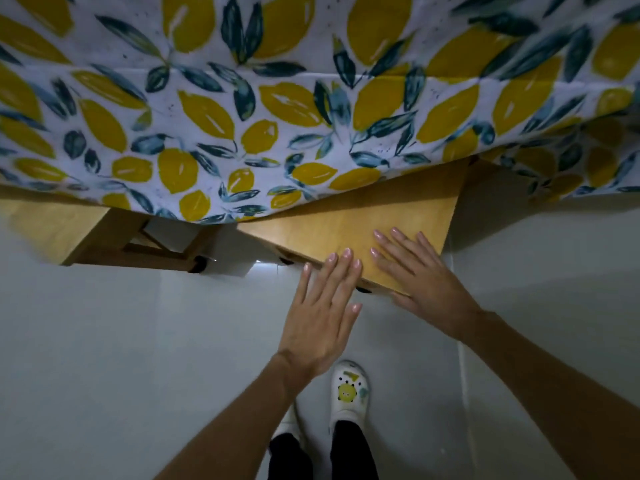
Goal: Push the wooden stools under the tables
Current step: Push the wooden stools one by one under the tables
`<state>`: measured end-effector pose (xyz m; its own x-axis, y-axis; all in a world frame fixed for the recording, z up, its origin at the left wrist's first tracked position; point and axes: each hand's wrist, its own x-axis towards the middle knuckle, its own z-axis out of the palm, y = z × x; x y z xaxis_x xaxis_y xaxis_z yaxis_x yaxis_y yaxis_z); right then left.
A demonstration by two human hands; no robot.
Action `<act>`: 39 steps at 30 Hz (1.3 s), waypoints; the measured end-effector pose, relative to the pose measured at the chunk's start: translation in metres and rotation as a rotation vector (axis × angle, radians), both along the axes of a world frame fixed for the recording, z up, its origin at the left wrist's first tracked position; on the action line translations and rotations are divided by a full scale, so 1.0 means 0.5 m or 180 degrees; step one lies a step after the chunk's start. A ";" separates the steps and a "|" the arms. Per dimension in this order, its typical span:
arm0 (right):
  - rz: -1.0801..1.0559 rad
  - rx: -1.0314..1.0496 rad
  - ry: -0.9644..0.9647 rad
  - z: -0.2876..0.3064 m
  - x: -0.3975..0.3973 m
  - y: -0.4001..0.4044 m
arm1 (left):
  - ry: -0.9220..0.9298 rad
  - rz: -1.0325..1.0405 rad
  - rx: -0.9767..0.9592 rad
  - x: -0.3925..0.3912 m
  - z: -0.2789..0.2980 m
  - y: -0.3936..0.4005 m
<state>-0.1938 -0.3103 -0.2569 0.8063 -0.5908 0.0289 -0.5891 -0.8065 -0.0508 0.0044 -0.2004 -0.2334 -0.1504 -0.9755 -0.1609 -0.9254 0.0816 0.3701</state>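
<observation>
A wooden stool (374, 216) stands at the table's near edge, its seat partly tucked beneath the hanging lemon-print tablecloth (242, 98). My right hand (422, 275) lies flat on the seat's near corner, fingers spread. My left hand (322, 313) is flat too, its fingertips at the seat's front edge. A second wooden stool (69, 226) sits to the left, partly under the cloth, with its leg frame showing.
Pale tiled floor (104, 358) stretches all around. My feet in white clogs (348, 393) stand just behind the hands. The table itself is hidden by the cloth.
</observation>
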 end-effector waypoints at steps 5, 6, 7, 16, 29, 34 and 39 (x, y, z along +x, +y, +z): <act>0.0113 -0.0037 0.0078 0.024 -0.060 -0.001 | -0.0241 -0.0202 -0.0018 0.045 -0.002 -0.021; -0.0102 -0.0073 -0.0012 0.029 -0.049 0.012 | -0.0266 -0.0088 -0.0012 0.065 -0.002 -0.035; -0.0447 -0.0070 -0.0137 0.032 -0.029 0.031 | -0.0346 -0.0012 -0.0024 0.085 -0.002 -0.049; -0.2402 0.0287 -0.0129 0.016 0.096 0.109 | -0.0749 0.0099 -0.0073 0.114 -0.004 -0.080; -0.1935 0.0508 -0.0209 0.024 -0.004 0.001 | -0.0428 0.0353 0.0040 0.034 -0.011 -0.125; -0.1902 0.0500 -0.0305 0.023 -0.023 -0.027 | -0.0407 0.0407 0.0034 0.013 -0.013 -0.143; -0.1841 0.0510 -0.0358 0.024 -0.037 -0.044 | -0.0371 0.0408 0.0022 0.004 -0.014 -0.157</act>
<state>-0.2125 -0.3321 -0.2451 0.3506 -0.9360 -0.0303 -0.9133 -0.3346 -0.2323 0.0063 -0.2788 -0.2406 -0.0047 -0.9843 -0.1766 -0.9648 -0.0420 0.2598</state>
